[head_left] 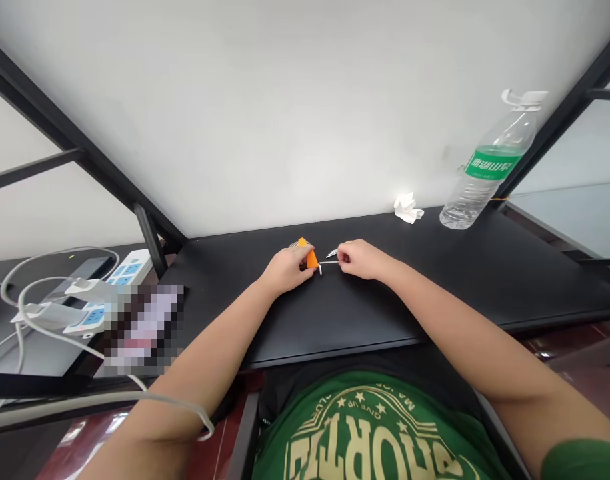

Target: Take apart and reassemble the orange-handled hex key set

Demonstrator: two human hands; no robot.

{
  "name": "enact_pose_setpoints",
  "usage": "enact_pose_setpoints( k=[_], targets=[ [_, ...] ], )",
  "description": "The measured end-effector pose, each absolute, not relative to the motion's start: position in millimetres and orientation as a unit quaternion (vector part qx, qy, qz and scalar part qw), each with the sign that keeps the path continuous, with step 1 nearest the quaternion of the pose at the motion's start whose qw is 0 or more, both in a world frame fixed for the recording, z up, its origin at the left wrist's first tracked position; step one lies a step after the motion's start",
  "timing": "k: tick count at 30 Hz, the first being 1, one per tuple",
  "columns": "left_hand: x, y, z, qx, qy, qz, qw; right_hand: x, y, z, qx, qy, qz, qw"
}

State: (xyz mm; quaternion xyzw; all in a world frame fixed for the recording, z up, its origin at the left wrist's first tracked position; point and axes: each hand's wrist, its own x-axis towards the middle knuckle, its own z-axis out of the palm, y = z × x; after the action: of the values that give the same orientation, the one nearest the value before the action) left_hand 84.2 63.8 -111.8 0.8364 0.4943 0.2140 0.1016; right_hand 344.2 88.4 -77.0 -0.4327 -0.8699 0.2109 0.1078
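Green shirt fabric [385, 433] with pale lettering is seen at the bottom edge, nearest the camera, and both bare forearms are stretched from it onto the black bench [435, 293]. At mid-bench a small orange tool [311, 257] is gripped by the closed fingers of the left hand [287, 270], its orange body showing just beyond the fingertips. A thin white strip [329, 263] is pinched by the closed fingers of the right hand [359, 259], and its free end is held against the orange tool; what the strip is cannot be told. Open bench surface is left on either side of the hands. Well apart, by the back edge, a crumpled white tissue [407, 208] is seen, and beside it a capped plastic water bottle [489, 167], apparently nearly empty. Far left, a white power strip [119, 280] with plugged cables lies past the bench edge.
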Motion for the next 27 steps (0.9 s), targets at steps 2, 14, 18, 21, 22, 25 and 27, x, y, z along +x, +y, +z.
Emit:
enact_pose_setpoints(
  k=[2,14,18,21,22,25,27],
  targets=[
    [84,64,-112,0.833,0.498,0.216,0.109,344,89,-77,-0.407,-0.868,0.242,0.150],
    [87,61,-112,0.838,0.467,0.273,0.071,337,80,-82,-0.308,-0.899,0.187,0.248],
    [92,58,-106,0.851,0.448,0.274,0.034,327,74,-86,-0.310,-0.851,0.319,0.278],
    [93,58,-105,0.858,0.440,0.263,0.031,325,79,-94,-0.329,-0.772,0.472,0.269],
    [93,58,-105,0.858,0.439,0.265,0.032,325,81,-96,-0.326,-0.744,0.517,0.270],
    [92,58,-105,0.851,0.442,0.282,0.037,324,84,-98,-0.316,-0.683,0.590,0.292],
    [92,58,-105,0.850,0.442,0.283,0.045,323,84,-95,-0.318,-0.675,0.598,0.291]
  ],
)
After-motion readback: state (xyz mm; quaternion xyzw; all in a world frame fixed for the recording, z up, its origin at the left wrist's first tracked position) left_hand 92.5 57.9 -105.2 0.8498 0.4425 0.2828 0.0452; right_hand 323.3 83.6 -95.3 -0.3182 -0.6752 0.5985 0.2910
